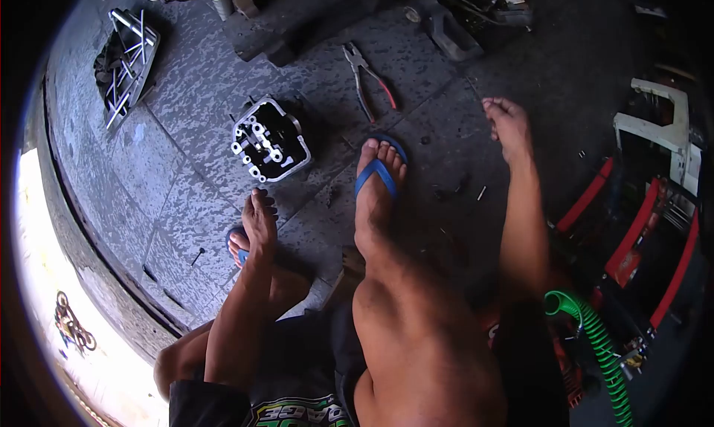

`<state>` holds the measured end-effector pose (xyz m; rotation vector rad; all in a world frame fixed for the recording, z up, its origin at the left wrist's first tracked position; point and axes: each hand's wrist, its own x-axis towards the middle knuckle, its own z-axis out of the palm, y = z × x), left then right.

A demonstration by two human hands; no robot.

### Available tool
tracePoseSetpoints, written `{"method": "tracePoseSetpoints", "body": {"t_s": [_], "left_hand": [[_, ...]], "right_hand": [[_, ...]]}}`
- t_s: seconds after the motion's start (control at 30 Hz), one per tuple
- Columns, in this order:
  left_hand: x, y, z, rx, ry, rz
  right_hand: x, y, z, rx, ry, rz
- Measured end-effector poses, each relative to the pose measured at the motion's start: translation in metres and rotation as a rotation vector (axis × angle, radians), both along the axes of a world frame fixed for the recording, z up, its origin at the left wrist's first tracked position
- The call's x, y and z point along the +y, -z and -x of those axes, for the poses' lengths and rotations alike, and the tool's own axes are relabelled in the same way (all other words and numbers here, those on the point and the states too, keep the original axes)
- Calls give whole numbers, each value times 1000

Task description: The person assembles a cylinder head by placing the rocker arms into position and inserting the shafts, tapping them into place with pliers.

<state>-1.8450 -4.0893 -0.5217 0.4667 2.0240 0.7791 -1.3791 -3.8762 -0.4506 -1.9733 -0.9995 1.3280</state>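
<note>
A metal engine part with a dark, open interior [271, 141] rests on the tiled floor in front of me. Just below its lower edge is my left hand [260, 213], its fingers curled; whether it holds anything small cannot be made out. My right hand [508, 126] hovers over the floor at the right, away from the engine part, its fingers bent together around something too small or hidden to name. Pliers with red and dark handles [362, 78] lie between the two hands, above my foot in the blue sandal [379, 176].
A tray of metal rods [128, 66] lies at the upper left. Dark vehicle parts [297, 18] line the top. Red and white frames [658, 118] and a green coiled hose [595, 341] stand at the right. A small bolt [198, 256] lies at the lower left.
</note>
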Motion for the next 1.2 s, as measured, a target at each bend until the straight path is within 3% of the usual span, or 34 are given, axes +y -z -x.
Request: {"method": "tracePoseSetpoints", "body": {"t_s": [0.07,0.13,0.33,0.57,0.97,1.2], "left_hand": [[-11,9,-3,9,50,63],[-17,15,3,21,103,63],[-8,6,5,68,197,93],[-5,9,16,122,178,51],[-11,13,23,176,212,91],[-14,16,24,149,200,88]], "right_hand": [[-61,-18,0,-132,13,95],[-112,3,-3,-124,68,44],[-223,28,47,-430,-95,41],[-231,60,79,-721,-9,-129],[-215,67,72,-753,8,-227],[-195,67,58,-723,41,-156]]}}
